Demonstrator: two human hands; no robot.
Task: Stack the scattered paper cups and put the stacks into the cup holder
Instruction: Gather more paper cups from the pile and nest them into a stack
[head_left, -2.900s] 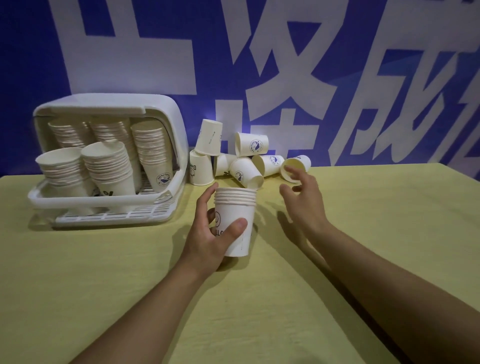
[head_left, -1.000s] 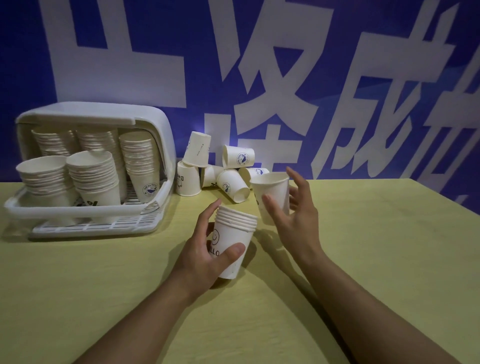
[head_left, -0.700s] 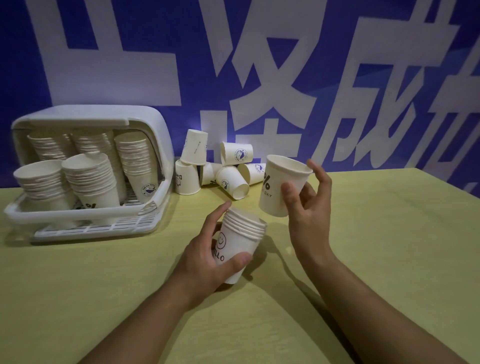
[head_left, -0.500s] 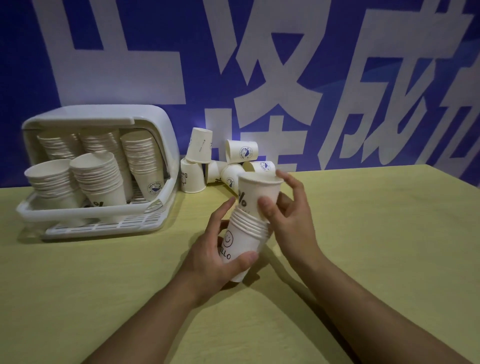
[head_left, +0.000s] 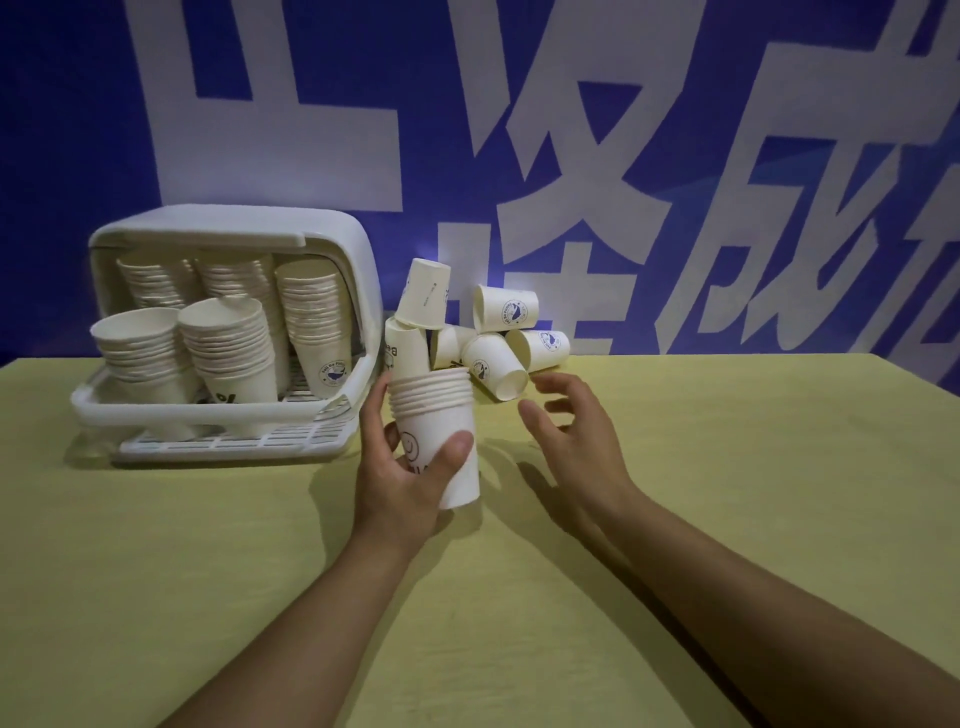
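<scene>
My left hand (head_left: 402, 473) grips a stack of white paper cups (head_left: 441, 415) upright just above the yellow table, thumb across its front. Just right of the stack my right hand (head_left: 566, 426) hovers with spread, relaxed fingers, holding nothing. Behind them a pile of several loose cups (head_left: 488, 338) lies against the wall, some on their sides, one tipped upside down on top. The white cup holder (head_left: 218, 415) stands at the left, its lid raised, with several tall cup stacks (head_left: 228, 343) inside.
The yellow table (head_left: 727, 467) runs wide to the right and toward me. A blue wall with big white characters (head_left: 571, 156) closes off the back. The holder's slatted base (head_left: 234, 441) juts out toward the left hand.
My right hand brought one cup from the pile, set it into the top of the held stack, and has let go, drawing back to the right. The stack now stands upright.
</scene>
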